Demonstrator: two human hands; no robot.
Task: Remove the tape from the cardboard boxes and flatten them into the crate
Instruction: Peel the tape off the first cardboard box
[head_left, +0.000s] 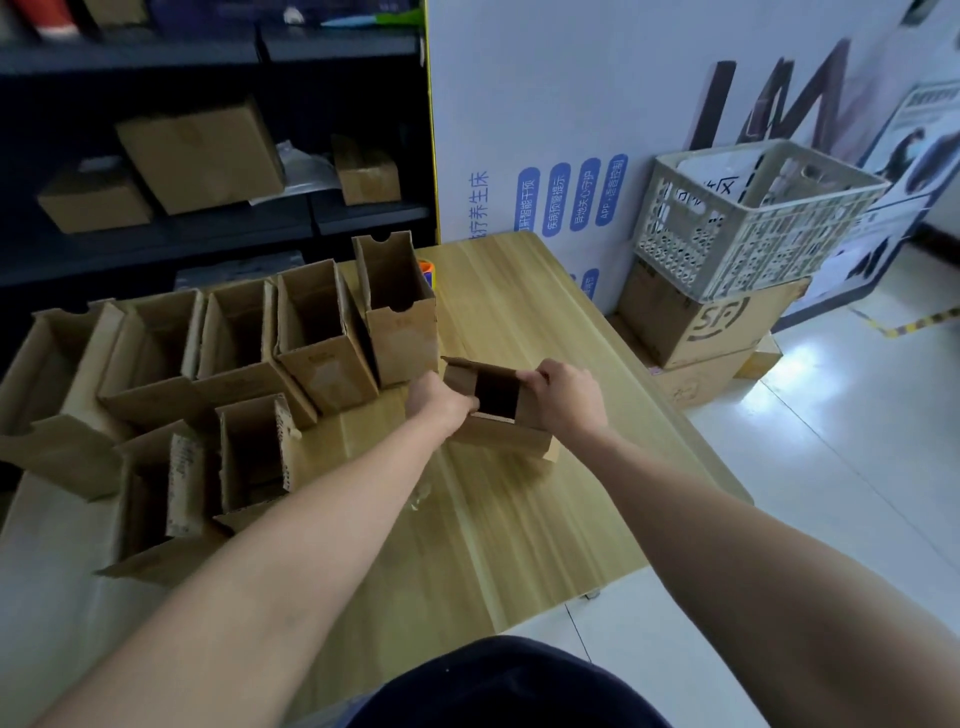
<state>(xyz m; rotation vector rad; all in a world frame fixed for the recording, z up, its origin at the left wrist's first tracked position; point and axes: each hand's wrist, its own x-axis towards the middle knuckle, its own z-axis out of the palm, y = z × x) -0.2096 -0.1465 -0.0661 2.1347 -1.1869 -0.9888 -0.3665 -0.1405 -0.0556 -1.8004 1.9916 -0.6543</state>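
Observation:
A small open cardboard box sits near the middle of the wooden table, its dark inside facing up. My left hand grips its left wall, fingers curled over the rim. My right hand grips the right wall the same way. Several opened cardboard boxes stand in a cluster on the left half of the table. The grey plastic lattice crate rests on stacked cartons beyond the table's right end, with white sheets inside it.
A scrap of clear tape lies on the table below the held box. An orange and blue tape roll peeks out behind the tallest box. Dark shelves with closed cartons stand behind; a white printed panel and tiled floor lie to the right.

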